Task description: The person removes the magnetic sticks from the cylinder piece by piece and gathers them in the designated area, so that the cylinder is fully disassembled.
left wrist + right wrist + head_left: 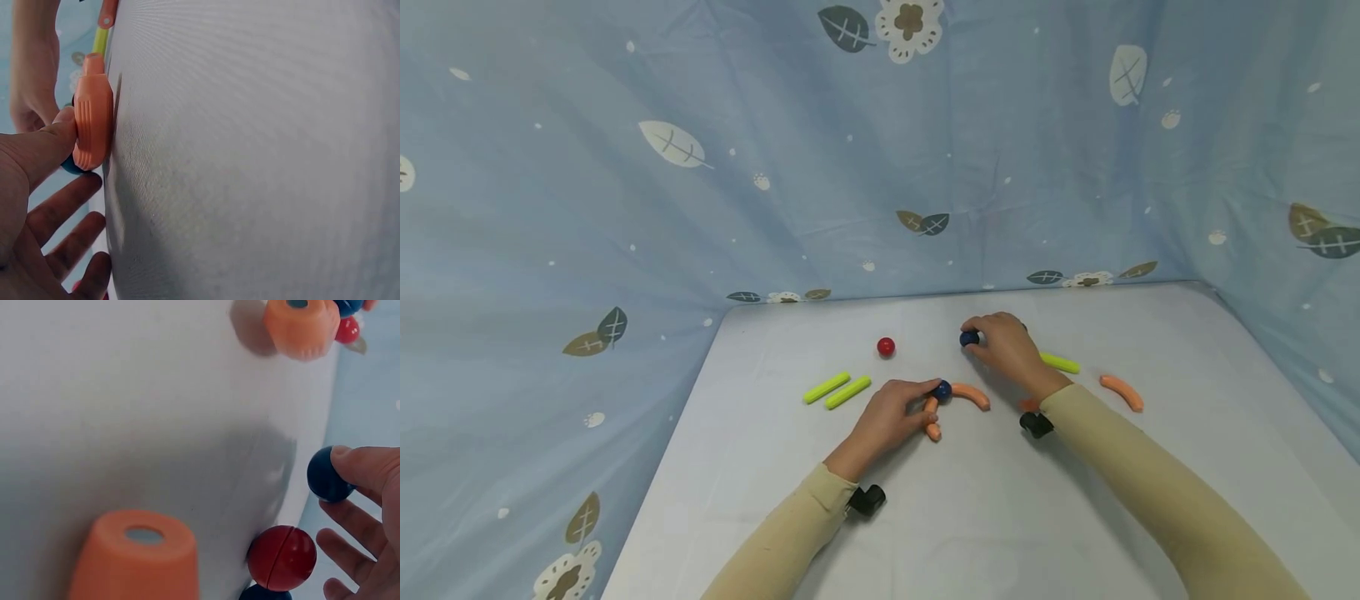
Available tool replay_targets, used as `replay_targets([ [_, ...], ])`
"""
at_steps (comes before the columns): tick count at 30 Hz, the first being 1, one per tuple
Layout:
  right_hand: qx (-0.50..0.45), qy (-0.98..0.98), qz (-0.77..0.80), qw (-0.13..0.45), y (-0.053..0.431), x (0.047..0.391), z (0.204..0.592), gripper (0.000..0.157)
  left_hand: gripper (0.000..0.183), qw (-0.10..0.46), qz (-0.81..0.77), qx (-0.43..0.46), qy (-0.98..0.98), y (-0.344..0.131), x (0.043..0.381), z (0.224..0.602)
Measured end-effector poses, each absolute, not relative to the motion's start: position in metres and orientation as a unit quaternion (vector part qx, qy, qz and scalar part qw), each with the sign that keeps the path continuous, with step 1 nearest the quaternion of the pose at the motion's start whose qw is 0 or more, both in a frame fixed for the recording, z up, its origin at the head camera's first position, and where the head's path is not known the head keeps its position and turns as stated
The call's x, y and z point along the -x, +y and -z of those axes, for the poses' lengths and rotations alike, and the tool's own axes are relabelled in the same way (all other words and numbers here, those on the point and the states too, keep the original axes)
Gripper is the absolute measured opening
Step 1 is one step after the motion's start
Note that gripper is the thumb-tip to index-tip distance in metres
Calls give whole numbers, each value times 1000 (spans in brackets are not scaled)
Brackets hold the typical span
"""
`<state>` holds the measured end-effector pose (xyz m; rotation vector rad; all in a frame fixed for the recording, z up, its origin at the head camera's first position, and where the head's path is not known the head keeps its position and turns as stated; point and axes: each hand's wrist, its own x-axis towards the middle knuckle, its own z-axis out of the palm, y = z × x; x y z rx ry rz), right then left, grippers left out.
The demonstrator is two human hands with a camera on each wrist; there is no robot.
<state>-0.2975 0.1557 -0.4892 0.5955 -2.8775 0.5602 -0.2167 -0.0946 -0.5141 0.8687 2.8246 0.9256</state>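
Observation:
My left hand (891,414) grips a joined piece, thumb against one orange curved stick (94,122) and index finger at a blue ball (942,390). A second orange curved stick (972,395) reaches right from that ball. Farther back, my right hand (1009,350) pinches another blue ball (326,476) between thumb and index finger, its other fingers spread. Below those fingers, the right wrist view has a red ball (281,557) with a groove and part of a further blue ball (265,592); the hand mostly hides both in the head view.
Two yellow-green sticks (837,390) lie left on the white table (760,500), near a red ball (886,347). Another yellow-green stick (1060,362) and an orange curved stick (1122,393) lie right. One orange piece (1028,406) shows beside the right forearm. A patterned blue curtain (820,167) stands behind.

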Motion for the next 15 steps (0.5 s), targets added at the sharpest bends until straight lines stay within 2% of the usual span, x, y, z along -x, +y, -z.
replay_targets([
  [8,-191,-969,-152,46,154,305,493,38,55,27,-301,-278,912,-95,217,514],
  [15,-188,-969,-156,46,153,304,492,39,55,25,-300,-275,913,-94,215,512],
])
